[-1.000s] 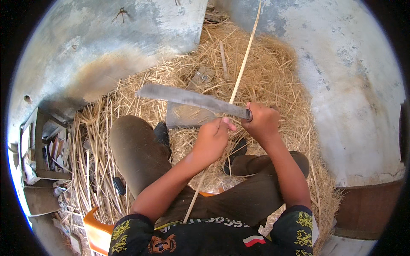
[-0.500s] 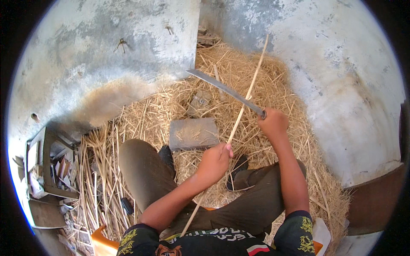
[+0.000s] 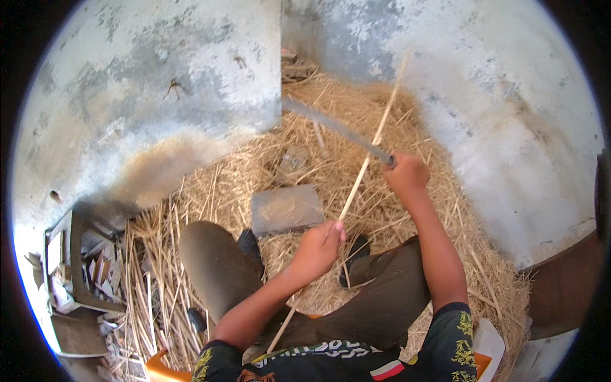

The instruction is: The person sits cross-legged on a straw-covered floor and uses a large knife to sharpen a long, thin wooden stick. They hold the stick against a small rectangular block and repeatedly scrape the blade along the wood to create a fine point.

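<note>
My left hand (image 3: 318, 251) is closed round a long, thin, pale stick (image 3: 360, 175), which looks like split bamboo or cane. The stick slants from my lap up to the far right, its lower end passing under my left forearm. My right hand (image 3: 407, 175) grips the handle end of a long, slightly curved machete (image 3: 337, 126), and most of its handle is hidden in my fist. The blade, blurred by motion, lies across the upper part of the stick and points to the far left. A pale curl shows on the stick just beyond the blade.
Straw-like shavings (image 3: 445, 210) cover the floor around my legs. Between my feet and the far corner sits a grey block (image 3: 287, 210). Long pale strips (image 3: 153, 286) lie at the left, beside a wooden frame (image 3: 75, 254) holding scraps. Worn walls (image 3: 191, 83) close in the far side.
The blade has shifted slightly farther along the stick and is now blurred. A small pale curl has appeared at the crossing. Both hands keep their grip, and the whole view has tilted a little.
</note>
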Motion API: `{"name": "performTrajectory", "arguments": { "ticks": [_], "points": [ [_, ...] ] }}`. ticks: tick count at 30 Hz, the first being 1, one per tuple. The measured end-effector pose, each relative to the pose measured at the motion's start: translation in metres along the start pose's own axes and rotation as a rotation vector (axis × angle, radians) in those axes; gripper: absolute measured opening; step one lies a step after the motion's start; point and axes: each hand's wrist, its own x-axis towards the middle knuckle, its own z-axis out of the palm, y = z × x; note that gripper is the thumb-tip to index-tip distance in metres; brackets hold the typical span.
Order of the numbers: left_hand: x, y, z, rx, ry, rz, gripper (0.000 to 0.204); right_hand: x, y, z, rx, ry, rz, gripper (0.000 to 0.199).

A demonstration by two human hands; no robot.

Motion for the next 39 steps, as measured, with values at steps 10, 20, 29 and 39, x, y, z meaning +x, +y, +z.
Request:
{"name": "performTrajectory", "arguments": {
  "ticks": [10, 20, 29, 39],
  "points": [
    [-0.024, 0.020, 0.005, -0.257, -0.065, -0.293, 0.037, 0.002, 0.027, 0.007, 0.043, 0.095, -0.113, 0.010],
    [-0.023, 0.010, -0.001, -0.002, -0.142, -0.191, 0.034, -0.027, 0.040, 0.015, 0.023, 0.176, -0.308, 0.014],
    [-0.024, 0.013, -0.008, 0.124, -0.104, -0.064, 0.034, -0.002, 0.071, 0.010, 0.019, 0.006, 0.334, 0.018],
    [-0.035, 0.056, -0.005, -0.401, -0.254, -0.457, 0.034, 0.002, 0.056, 0.004, 0.128, 0.060, 0.329, 0.015]
  ]
}}
